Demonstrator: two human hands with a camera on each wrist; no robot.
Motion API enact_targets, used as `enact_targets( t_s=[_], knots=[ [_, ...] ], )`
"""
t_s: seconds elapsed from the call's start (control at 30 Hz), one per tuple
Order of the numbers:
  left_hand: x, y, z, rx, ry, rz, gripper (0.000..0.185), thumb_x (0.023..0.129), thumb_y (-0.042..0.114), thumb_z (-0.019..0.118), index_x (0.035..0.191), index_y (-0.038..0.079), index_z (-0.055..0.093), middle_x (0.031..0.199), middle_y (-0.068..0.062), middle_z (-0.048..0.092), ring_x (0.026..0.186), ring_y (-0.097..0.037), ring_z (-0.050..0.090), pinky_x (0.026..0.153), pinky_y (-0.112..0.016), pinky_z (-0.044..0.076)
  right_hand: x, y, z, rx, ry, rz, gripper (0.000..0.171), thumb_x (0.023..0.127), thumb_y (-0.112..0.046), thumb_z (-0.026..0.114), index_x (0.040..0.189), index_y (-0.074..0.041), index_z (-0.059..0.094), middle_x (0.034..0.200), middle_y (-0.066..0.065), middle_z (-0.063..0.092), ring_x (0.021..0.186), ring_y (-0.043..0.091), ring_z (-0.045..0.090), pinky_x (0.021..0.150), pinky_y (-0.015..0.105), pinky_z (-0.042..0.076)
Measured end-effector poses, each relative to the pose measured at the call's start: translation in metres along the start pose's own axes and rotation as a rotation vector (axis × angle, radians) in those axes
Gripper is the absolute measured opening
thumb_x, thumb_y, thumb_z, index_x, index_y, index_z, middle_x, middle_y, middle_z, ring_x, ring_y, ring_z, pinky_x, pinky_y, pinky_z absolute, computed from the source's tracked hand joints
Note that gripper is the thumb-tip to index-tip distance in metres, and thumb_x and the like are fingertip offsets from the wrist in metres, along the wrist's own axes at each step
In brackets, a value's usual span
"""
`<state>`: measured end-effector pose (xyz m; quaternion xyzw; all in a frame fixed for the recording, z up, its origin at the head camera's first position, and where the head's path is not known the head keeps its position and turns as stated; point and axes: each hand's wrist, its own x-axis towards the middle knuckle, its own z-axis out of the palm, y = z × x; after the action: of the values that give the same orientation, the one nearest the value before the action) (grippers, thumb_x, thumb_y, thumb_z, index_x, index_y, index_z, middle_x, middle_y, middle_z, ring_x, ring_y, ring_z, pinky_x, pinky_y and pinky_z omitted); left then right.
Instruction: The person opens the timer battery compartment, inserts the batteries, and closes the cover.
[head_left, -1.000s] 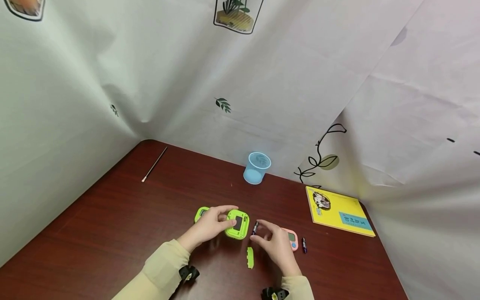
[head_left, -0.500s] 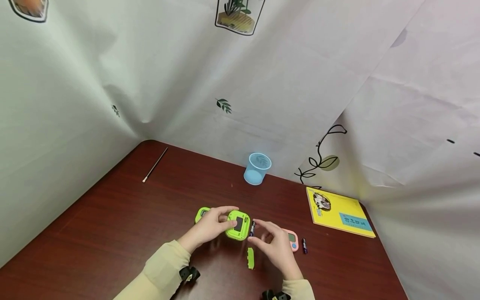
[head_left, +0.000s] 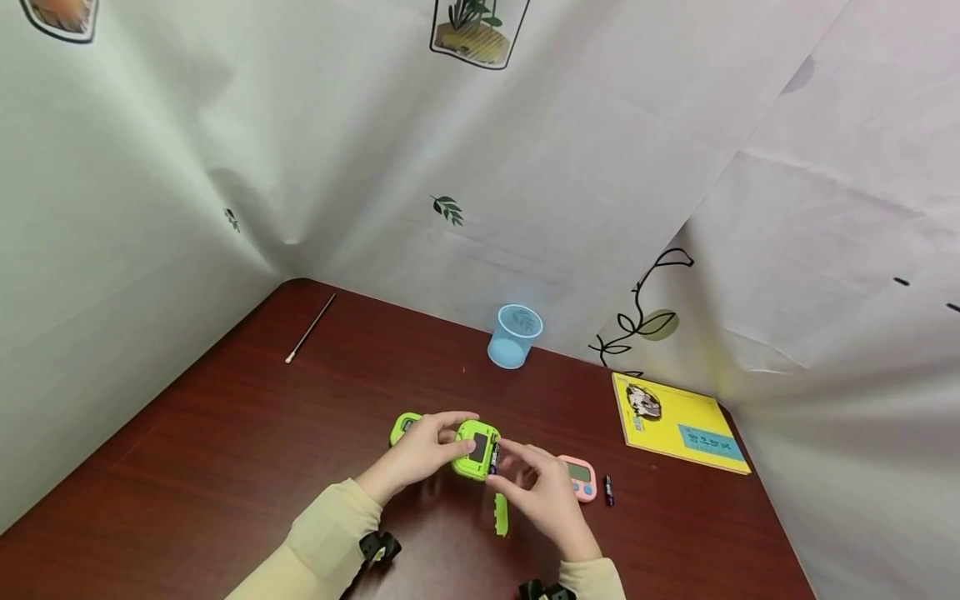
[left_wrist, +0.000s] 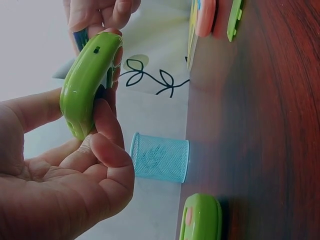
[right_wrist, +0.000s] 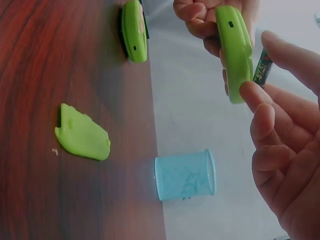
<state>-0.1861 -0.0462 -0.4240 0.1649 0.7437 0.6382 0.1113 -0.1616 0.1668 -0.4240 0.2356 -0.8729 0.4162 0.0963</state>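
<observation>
My left hand [head_left: 438, 440] grips a lime-green timer [head_left: 476, 450] just above the table, its back with a dark opening facing up. My right hand [head_left: 512, 468] pinches a small dark battery [head_left: 493, 457] and holds it against the timer's right edge. In the right wrist view the battery [right_wrist: 262, 67] sits behind the timer [right_wrist: 234, 50], between finger and thumb. The left wrist view shows the timer [left_wrist: 90, 82] edge-on in my curled fingers. A loose green cover [head_left: 500, 514] lies on the table below the hands.
A second green timer [head_left: 403, 427] lies behind my left hand. A pink timer [head_left: 579, 478] and another battery [head_left: 608, 490] lie to the right. Farther back stand a blue mesh cup [head_left: 513, 336], a yellow book [head_left: 678, 422] and a thin stick [head_left: 309, 329]. Cloth walls enclose the table.
My right hand has moved left with the battery, from a short gap beside the timer to touching its right edge. The left hand and timer have held still.
</observation>
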Motion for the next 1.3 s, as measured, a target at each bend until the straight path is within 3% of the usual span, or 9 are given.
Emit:
enact_targets(
  t_s=[0.2,0.57,0.9,1.13,1.3],
  knots=[
    [0.0000,0.0007,0.0002,-0.008,-0.005,0.000,0.043,0.093,0.011,0.060,0.133,-0.002,0.050,0.108,-0.023,0.066,0.098,-0.036,0.065,0.072,-0.030,0.053,0.0010,-0.0019,0.0036,-0.043,-0.002,0.002,0.041,0.074,-0.022,0.082,0.112,-0.014,0.070,0.075,-0.011,0.057,0.057,0.000,0.046,0.050,0.020,0.042],
    [0.0003,0.0003,0.0003,0.012,-0.006,-0.012,0.045,0.092,0.016,0.063,0.133,-0.001,0.051,0.107,-0.016,0.068,0.093,-0.021,0.067,0.072,-0.030,0.053,0.0003,-0.0036,0.0060,-0.023,0.042,-0.004,0.037,0.072,-0.015,0.082,0.108,-0.015,0.073,0.071,-0.013,0.064,0.059,-0.001,0.053,0.054,0.021,0.048],
    [-0.0030,0.0027,0.0005,0.041,-0.012,-0.007,0.047,0.091,0.017,0.064,0.133,-0.001,0.051,0.106,-0.015,0.068,0.093,-0.021,0.066,0.073,-0.034,0.053,-0.0016,-0.0003,0.0052,-0.010,0.043,0.097,0.065,0.070,-0.019,0.085,0.129,-0.015,0.059,0.084,-0.005,0.066,0.057,0.001,0.053,0.056,0.022,0.047],
    [-0.0043,0.0023,0.0027,0.051,-0.051,0.002,0.045,0.092,0.016,0.063,0.133,0.001,0.052,0.108,-0.015,0.068,0.095,-0.022,0.066,0.072,-0.030,0.052,-0.0026,0.0012,0.0008,0.021,-0.085,0.132,0.070,0.076,-0.028,0.081,0.137,-0.013,0.051,0.100,0.001,0.070,0.064,0.002,0.058,0.063,0.026,0.050],
    [-0.0051,0.0018,0.0046,0.045,-0.069,0.012,0.043,0.092,0.014,0.062,0.132,0.001,0.053,0.108,-0.014,0.068,0.095,-0.022,0.066,0.072,-0.028,0.052,-0.0034,0.0022,-0.0009,0.103,-0.157,0.203,0.066,0.077,-0.026,0.079,0.135,-0.008,0.052,0.095,0.001,0.071,0.070,0.005,0.059,0.064,0.024,0.048]
  ],
)
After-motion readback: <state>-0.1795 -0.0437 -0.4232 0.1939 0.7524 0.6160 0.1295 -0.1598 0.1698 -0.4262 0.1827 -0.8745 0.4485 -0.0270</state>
